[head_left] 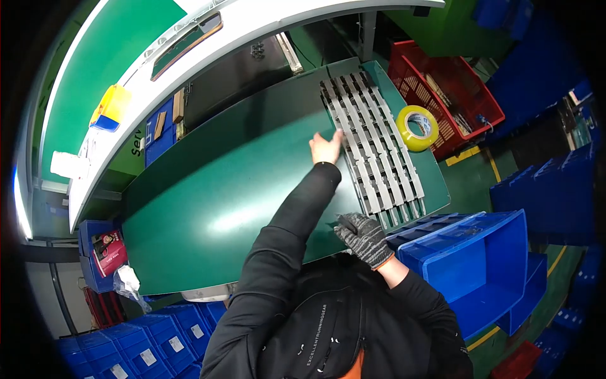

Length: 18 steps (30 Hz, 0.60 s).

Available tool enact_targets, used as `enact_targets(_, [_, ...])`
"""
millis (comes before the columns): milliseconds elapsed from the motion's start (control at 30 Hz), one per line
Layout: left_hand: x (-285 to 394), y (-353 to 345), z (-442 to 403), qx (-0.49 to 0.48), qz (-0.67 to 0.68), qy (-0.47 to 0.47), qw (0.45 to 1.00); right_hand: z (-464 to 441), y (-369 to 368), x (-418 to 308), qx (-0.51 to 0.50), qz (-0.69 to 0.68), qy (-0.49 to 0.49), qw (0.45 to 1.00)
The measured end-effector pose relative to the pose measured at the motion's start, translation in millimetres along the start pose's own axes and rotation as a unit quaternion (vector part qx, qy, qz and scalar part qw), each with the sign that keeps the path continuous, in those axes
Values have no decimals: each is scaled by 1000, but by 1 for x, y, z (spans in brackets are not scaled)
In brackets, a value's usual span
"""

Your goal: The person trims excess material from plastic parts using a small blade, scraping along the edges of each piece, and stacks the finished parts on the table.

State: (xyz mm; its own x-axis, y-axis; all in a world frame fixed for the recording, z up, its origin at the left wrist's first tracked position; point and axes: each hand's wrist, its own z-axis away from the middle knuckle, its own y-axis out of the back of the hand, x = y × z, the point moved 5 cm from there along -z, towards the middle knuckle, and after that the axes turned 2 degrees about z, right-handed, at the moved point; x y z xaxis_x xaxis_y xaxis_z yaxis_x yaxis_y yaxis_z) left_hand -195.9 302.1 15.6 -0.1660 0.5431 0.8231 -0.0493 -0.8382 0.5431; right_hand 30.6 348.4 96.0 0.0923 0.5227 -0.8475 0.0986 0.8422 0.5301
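Observation:
Several long grey metal strips with notched edges lie side by side at the right part of the green table. My bare left hand is at the left edge of these strips, thumb and fingers apart, fingertips touching or very close to the outermost strip. Near the lower ends of the strips is my right hand, in a grey knitted glove. Its fingers are curled together; whatever they hold, if anything, is hidden. A roll of yellow tape lies just right of the strips.
A red crate stands beyond the tape. Blue bins sit at the table's right front, with more blue bins at lower left. Above the table runs a white shelf bearing a phone.

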Motion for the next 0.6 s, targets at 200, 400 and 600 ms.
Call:
enact_targets(200, [-40, 120, -68, 191, -18, 77, 978, -7, -15, -118, -88, -128, 242, 958])
enact_targets(400, [-126, 235, -109, 248, -97, 87, 960, 1, -55, -154, -29, -104, 286, 952])
enact_targets(600, [-140, 291, -36, 301, 217, 254, 893, 1, -95, -160, -286, -343, 71, 892])
